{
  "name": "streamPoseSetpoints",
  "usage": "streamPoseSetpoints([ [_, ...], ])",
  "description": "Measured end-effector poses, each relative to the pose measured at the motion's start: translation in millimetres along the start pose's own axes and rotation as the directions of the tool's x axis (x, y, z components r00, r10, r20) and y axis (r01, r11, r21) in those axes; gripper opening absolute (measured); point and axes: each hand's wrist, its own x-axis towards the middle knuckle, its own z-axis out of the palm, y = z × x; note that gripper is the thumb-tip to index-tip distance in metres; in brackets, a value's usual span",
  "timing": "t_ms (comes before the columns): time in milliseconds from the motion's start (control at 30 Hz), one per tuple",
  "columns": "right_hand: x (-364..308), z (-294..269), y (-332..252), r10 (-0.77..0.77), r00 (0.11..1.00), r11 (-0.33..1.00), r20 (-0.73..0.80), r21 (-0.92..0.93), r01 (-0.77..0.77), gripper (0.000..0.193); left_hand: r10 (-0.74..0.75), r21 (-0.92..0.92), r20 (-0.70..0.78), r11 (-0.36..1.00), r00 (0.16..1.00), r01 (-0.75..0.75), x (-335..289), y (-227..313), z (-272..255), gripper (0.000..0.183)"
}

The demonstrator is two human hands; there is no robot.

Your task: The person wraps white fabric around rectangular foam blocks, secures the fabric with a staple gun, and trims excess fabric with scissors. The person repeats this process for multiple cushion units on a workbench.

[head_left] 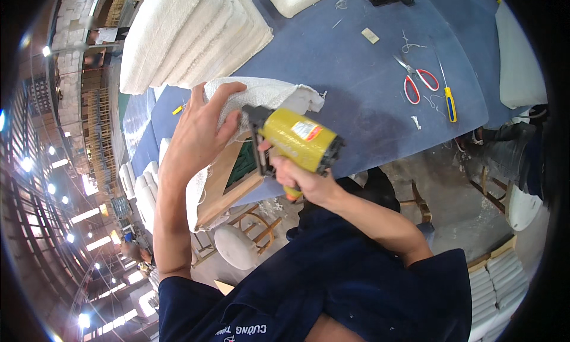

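Observation:
My right hand point(300, 177) grips the handle of a yellow and black staple gun point(300, 137) with its fingers wrapped round. The gun's black nose is close to my left thumb and the wooden frame; whether it touches cannot be made out. My left hand point(205, 125) presses white textured fabric point(270, 93) against the frame, fingers bent over it and thumb toward the gun. The wooden seat frame point(228, 201) leans at the table's near edge, green material point(242, 163) showing inside it. Fabric also hangs down its left side. The gun hides part of the frame.
The blue-covered table point(380, 128) bears a stack of white cushions point(190, 39) at the far left. Red-handled scissors point(411, 75) and a yellow-blue screwdriver point(450, 105) lie on the right. Round-seated stools point(236, 246) stand below. Another person's leg point(504, 155) shows at right.

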Motion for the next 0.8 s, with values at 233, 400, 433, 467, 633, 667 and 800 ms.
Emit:
streamPoseSetpoints([
  [233, 7.9, 7.5, 16.5, -0.028, 0.999, 0.993, 0.044, 0.116, 0.023, 0.019, -0.002, -0.031, 0.042, 1.0, 0.999, 0.003, -7.1, 5.3, 1.4, 0.054],
  [400, 21.8, -4.7, 14.6, 0.023, 0.999, 0.999, 0.026, -0.032, -0.022, 0.017, -0.019, -0.066, 0.019, 0.998, 1.0, 0.02, -6.8, -2.8, 2.9, 0.052],
  [433, 22.4, -9.9, 7.6, 0.035, 0.999, 0.996, 0.036, -0.079, -0.032, 0.017, -0.02, -0.061, 0.012, 0.998, 1.0, 0.02, -9.6, -3.0, 5.3, 0.051],
  [467, 23.9, -27.6, 4.9, -0.066, 0.996, 0.978, 0.066, -0.194, 0.078, 0.02, -0.014, -0.058, -0.006, 0.998, 1.0, 0.013, -8.6, -4.1, 7.8, 0.051],
  [633, -2.0, -156.9, -14.3, -0.284, 0.953, 0.182, -0.108, -0.982, -0.057, 0.078, -0.069, -0.014, -0.372, 0.998, 0.926, 0.069, -16.2, 20.7, 45.7, 0.043],
  [667, -6.8, -185.7, -5.7, -0.276, 0.948, 0.08, -0.157, -0.987, -0.14, 0.085, -0.077, -0.04, -0.384, 0.997, 0.92, 0.067, -19.1, 14.8, 47.3, 0.042],
  [800, 5.4, -292.0, 16.1, -0.203, 0.932, -0.152, -0.302, -0.93, -0.334, 0.106, -0.097, -0.239, -0.46, 0.971, 0.882, -0.018, -28.9, -23.4, 3.3, 0.039],
])
